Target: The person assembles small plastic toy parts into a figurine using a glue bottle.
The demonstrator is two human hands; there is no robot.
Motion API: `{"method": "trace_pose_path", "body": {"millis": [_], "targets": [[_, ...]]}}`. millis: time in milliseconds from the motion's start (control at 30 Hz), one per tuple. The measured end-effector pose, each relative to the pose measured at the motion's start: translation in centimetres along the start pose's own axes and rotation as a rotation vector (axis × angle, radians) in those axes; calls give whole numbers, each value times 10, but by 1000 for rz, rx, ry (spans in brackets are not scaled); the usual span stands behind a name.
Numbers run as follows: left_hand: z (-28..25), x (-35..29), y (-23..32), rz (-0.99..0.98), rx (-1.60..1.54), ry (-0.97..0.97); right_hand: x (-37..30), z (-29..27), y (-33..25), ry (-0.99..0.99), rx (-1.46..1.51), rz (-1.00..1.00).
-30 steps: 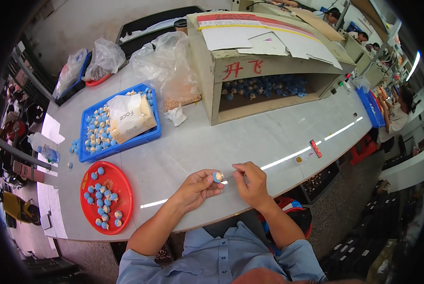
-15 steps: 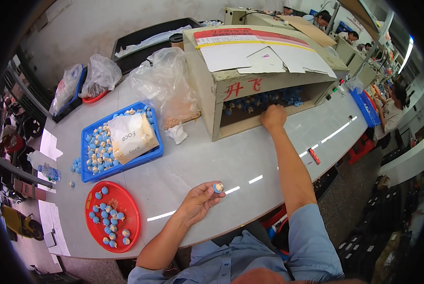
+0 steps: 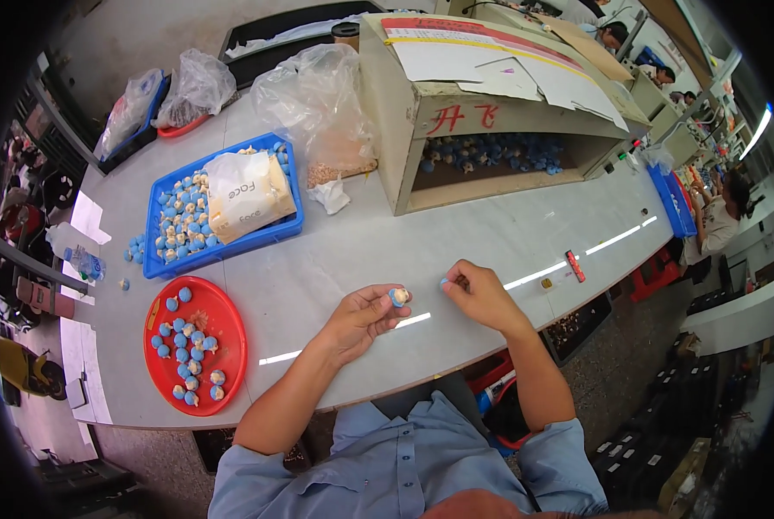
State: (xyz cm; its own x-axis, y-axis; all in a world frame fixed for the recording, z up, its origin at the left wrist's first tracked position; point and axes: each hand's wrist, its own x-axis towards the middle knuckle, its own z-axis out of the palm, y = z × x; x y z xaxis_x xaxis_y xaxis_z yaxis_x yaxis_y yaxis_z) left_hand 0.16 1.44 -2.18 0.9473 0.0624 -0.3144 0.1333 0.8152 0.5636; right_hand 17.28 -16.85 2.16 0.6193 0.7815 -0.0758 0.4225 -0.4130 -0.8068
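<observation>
Pinching a small blue-and-cream piece [image 3: 398, 297], the left hand [image 3: 363, 316] holds it just left of the right hand [image 3: 480, 294], whose grip closes on a blue bit [image 3: 445, 282]; both sit near bench [image 3: 456, 233] edge.

Bright, even overhead light fills the scene; thin white streaks of glare from ceiling tubes cross the pale grey glossy surface [image 3: 456, 233]. Shadows are soft and short. Fisheye distortion bends straight edges, a black vignette rings the frame, and the centre is sharp.
</observation>
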Motion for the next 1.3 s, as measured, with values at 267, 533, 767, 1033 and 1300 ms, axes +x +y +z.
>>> {"method": "trace_pose_path", "body": {"millis": [267, 533, 767, 1033, 1300], "targets": [[5, 2, -3, 19, 99, 4, -10, 7, 20, 197, -405, -180], [5, 2, -2, 18, 76, 34, -17, 1, 27, 159, -427, -331], [4, 2, -1, 13, 82, 20, -25, -14, 7, 44, -472, -398], [5, 2, -1, 16, 84, 23, -24, -6, 2, -23, -559, -459], [6, 2, -2, 17, 74, 17, -21, 11, 11, 104, -513, -441]]}}
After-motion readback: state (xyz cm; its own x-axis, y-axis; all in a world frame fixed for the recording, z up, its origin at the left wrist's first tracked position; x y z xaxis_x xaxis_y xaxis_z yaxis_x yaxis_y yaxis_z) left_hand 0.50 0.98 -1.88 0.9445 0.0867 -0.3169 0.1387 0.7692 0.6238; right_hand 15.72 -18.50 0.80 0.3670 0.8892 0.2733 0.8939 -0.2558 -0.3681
